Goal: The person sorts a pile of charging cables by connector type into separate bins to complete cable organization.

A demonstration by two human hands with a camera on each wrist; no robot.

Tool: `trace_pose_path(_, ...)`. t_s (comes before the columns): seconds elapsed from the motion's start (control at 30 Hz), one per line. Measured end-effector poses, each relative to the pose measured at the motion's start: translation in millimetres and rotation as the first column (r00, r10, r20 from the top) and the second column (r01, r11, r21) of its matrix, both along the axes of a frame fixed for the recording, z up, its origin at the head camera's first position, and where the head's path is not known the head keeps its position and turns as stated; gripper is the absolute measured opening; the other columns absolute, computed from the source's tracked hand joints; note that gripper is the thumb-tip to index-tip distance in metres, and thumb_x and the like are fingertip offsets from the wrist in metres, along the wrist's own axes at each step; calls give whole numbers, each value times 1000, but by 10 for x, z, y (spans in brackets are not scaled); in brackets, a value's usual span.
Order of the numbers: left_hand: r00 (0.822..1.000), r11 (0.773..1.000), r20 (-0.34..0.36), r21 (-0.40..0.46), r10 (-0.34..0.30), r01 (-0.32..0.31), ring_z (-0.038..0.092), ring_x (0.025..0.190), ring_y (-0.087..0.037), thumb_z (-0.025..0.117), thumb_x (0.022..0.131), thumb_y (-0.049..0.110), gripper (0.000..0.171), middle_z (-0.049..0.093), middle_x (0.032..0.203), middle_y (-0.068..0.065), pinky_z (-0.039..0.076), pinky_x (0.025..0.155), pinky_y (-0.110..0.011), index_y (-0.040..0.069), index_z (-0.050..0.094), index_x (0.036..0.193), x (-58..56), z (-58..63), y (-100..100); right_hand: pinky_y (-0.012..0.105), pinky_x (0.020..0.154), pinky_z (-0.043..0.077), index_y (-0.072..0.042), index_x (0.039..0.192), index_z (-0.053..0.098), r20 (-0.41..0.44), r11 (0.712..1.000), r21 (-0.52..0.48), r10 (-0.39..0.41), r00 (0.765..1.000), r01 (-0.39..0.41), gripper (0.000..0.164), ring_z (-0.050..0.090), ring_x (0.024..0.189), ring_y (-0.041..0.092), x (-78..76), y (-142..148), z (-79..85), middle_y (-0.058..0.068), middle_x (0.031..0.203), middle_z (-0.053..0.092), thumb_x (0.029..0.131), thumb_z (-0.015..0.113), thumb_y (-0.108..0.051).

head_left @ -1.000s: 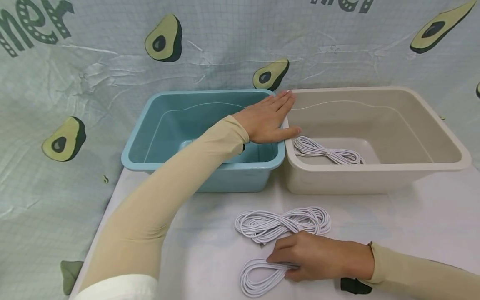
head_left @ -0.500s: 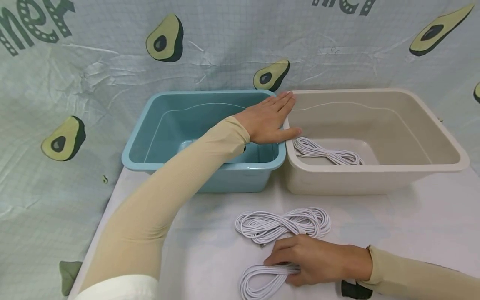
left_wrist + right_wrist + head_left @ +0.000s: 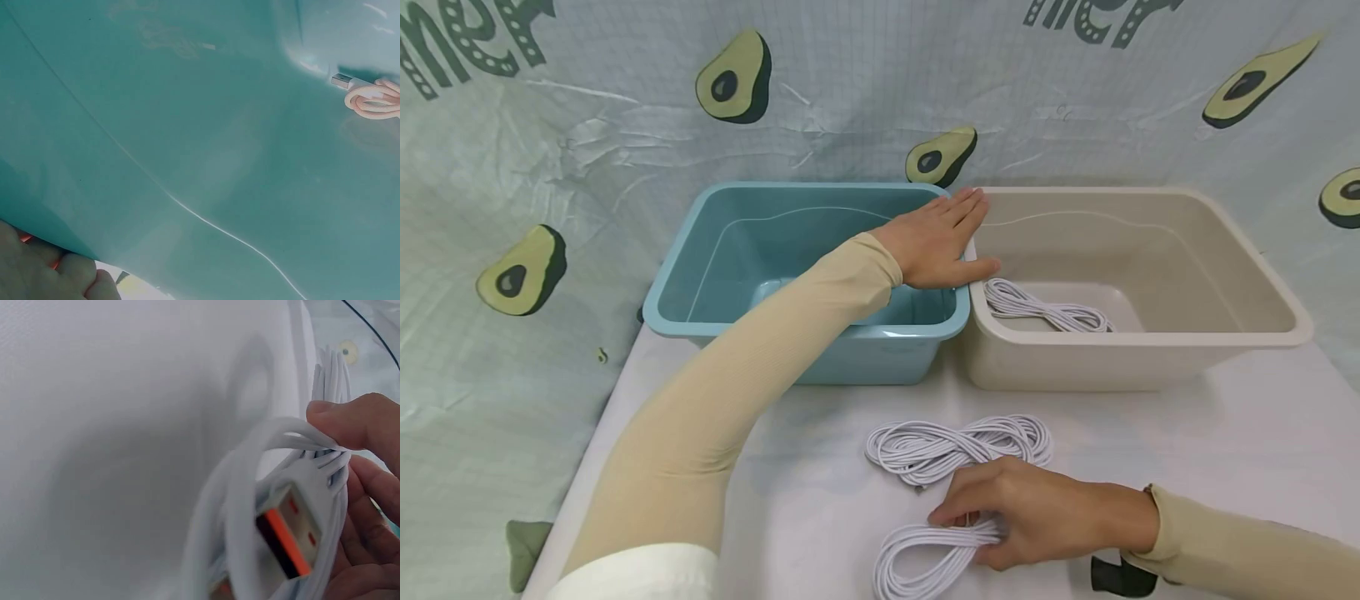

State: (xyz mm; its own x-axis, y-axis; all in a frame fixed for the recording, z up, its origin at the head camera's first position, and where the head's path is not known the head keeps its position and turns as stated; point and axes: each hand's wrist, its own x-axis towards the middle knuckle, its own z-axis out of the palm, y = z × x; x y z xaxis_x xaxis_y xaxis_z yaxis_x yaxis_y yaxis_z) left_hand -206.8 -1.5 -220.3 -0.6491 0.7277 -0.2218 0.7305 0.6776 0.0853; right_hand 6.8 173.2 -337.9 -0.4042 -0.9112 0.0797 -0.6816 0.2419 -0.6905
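My left hand (image 3: 936, 242) lies flat with straight fingers across the adjoining rims of the blue plastic tub (image 3: 808, 331) and the beige tub (image 3: 1142, 338). My right hand (image 3: 1011, 508) pinches a coiled white USB cable (image 3: 917, 558) between thumb and fingers, close over the white cloth. An orange-lined USB plug (image 3: 290, 531) pokes out of this coil in the right wrist view. Just beyond the hand, a larger coil of white cable (image 3: 955, 446) lies on the cloth. Another white coiled cable (image 3: 1048, 308) rests inside the beige tub.
A pale orange cable (image 3: 375, 100) with a USB plug lies in the blue tub, seen in the left wrist view. Both tubs stand side by side at the back of the table (image 3: 1247, 467), against an avocado-print curtain (image 3: 820, 92).
My right hand has shifted slightly, its knuckles rising, and still pinches the cable coil. The head view has turned a little. My left hand stays on the rims.
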Motion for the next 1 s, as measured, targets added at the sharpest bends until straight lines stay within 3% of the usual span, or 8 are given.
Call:
trace_pose_path(0.13,1000,1000,1,-3,-2,2,-11,165,-21,26,105,66,91,-10,177,-7,-2,137,-36,8,-7,167,-6,-12,-5,17,91,58,-20,130,72,-27,1000,-8,-27,999,27,51,67,107,-2,-22,19,128,-11,118,73,82,86,-9)
trace_pose_path(0.33,1000,1000,-1,-1,-8,8,-11,165,-21,26,105,66,91,-10,177,-8,-1,137,-37,8,-8,167,-11,-20,4,24,94,60,-22,128,72,-192,998,-43,-46,980,38,51,68,111,4,-62,80,354,-11,121,73,81,88,-12)
trace_pose_path(0.43,1000,1000,-7,-2,-6,6,-11,165,-21,26,105,67,91,-10,177,-7,-1,137,-37,8,-7,167,-10,-17,4,24,93,60,-22,129,72,-228,998,-53,-48,973,37,52,68,110,4,-95,109,483,-12,121,72,81,88,-12)
trace_pose_path(0.83,1000,1000,-7,5,-4,4,-10,165,-21,26,105,66,91,-9,177,-7,-1,137,-37,8,-6,167,4,-2,-5,10,94,53,-24,130,72,-215,991,-80,-120,969,105,51,67,106,4,-175,223,989,-12,119,73,82,88,-13)
trace_pose_path(1.0,1000,1000,-9,7,-4,4,-10,165,-21,26,105,66,91,-8,177,-8,0,137,-36,8,-6,167,6,-4,-2,11,87,54,-27,128,73,-186,986,-97,-152,971,136,51,66,101,1,-214,268,1178,-15,117,73,81,90,-17)
